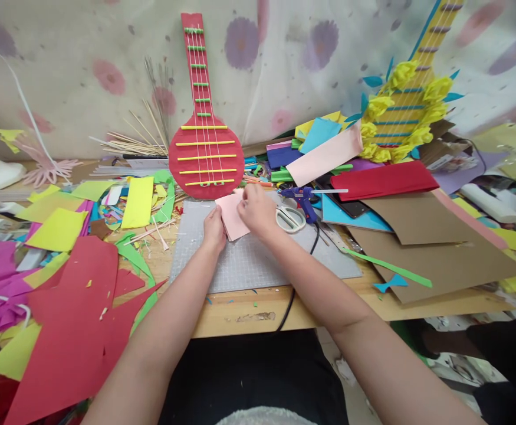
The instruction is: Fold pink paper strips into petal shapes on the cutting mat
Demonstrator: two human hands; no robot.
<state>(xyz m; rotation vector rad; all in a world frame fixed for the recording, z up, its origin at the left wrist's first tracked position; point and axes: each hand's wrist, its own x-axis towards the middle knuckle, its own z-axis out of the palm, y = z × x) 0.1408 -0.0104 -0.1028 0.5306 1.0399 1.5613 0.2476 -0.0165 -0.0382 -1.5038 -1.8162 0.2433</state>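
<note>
A pale pink paper piece (pixel 232 219), seemingly folded in layers, is held over the grey cutting mat (pixel 204 268). My left hand (pixel 214 228) pinches its left edge between thumb and fingers. On the paper's upper right, my right hand (pixel 256 209) is closed with its fingertips together at the edge; the fingers hide part of the paper. Just right of that hand lie white-handled scissors (pixel 291 219) and a blue glue gun (pixel 302 200) with a glue stick in its back. Behind the paper, a red paper lute (pixel 206 168) with yellow bars and white strings leans upright.
Red paper sheets (pixel 78 319) and yellow pieces (pixel 137 202) are heaped at left. Brown cardboard (pixel 434 268), a red paper roll (pixel 384 180) and a pink strip (pixel 326 158) lie at right. A yellow flowered instrument (pixel 401 118) stands behind. A black cord (pixel 289 307) crosses the table edge.
</note>
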